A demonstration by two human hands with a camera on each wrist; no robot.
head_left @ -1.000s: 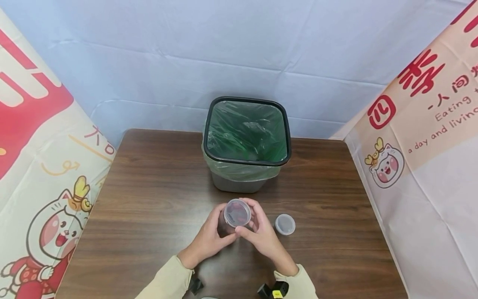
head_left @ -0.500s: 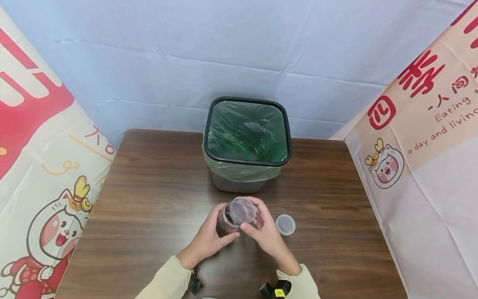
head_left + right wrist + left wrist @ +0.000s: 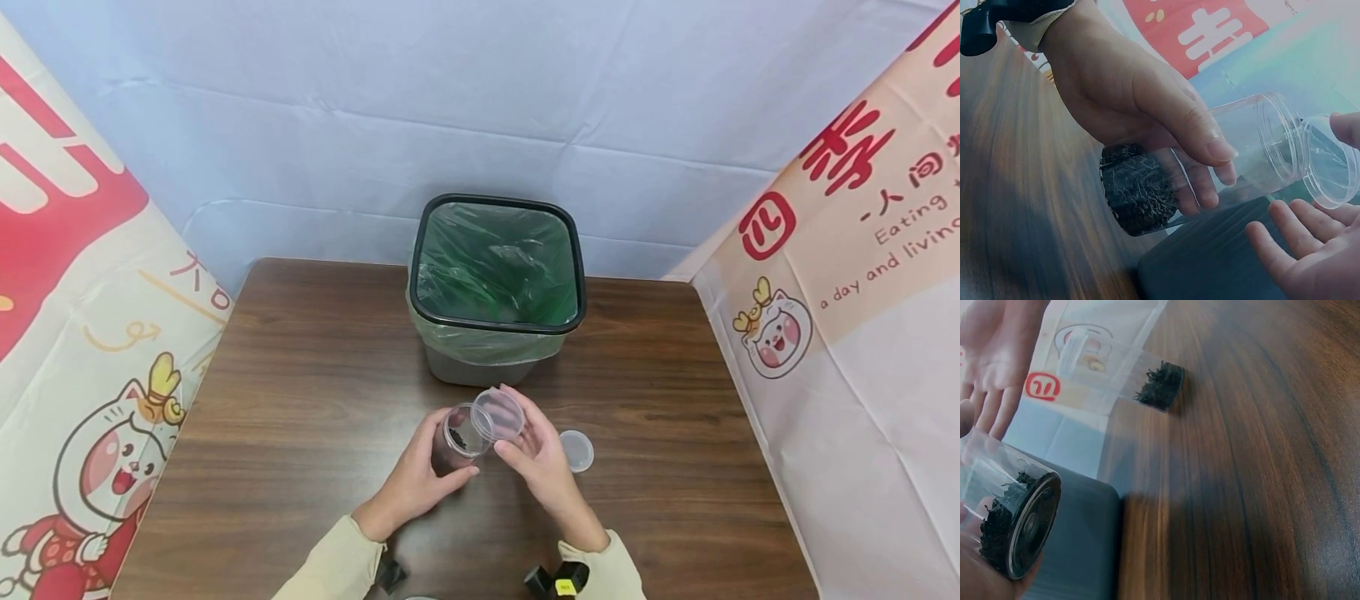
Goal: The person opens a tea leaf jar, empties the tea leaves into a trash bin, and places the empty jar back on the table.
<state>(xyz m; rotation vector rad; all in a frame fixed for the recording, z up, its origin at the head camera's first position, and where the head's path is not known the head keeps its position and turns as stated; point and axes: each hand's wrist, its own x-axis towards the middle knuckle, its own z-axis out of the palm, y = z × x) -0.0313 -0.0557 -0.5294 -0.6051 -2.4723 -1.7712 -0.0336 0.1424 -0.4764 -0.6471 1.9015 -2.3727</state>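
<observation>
Along the left edge hangs a white fabric banner [image 3: 142,321] with red shapes, a cartoon cat [image 3: 123,467] and the character 大 in thin red strokes; more writing beside it is cut off or hard to read. To its right lies the brown wood-grain tabletop [image 3: 300,375]. A cream sleeve [image 3: 330,562] slants up from the bottom edge to the left hand [image 3: 408,479], whose fingers and thumb curl round the side of a clear cylindrical plastic jar [image 3: 450,456]. The jar is held above the tabletop, near its middle, just in front of a grey bin [image 3: 480,373] with a black rim and a green plastic liner. Dark thin shreds [image 3: 1141,194] lie at the jar's bottom. Over the right part of its uncovered mouth tilts a clear round plastic lid [image 3: 501,414]; whether they touch cannot be told. The right hand [image 3: 540,462] pinches that lid's edge between thumb and forefinger, the other fingers extended. At its wrist sits a black device [image 3: 572,577] with a yellow label too small to read. Just beyond the hand stands a second clear jar [image 3: 1122,369], capped, holding similar shreds. Far right, a pink-and-white banner [image 3: 885,350] reads 四, 季, 人间, "Eating" and "a day and living".
</observation>
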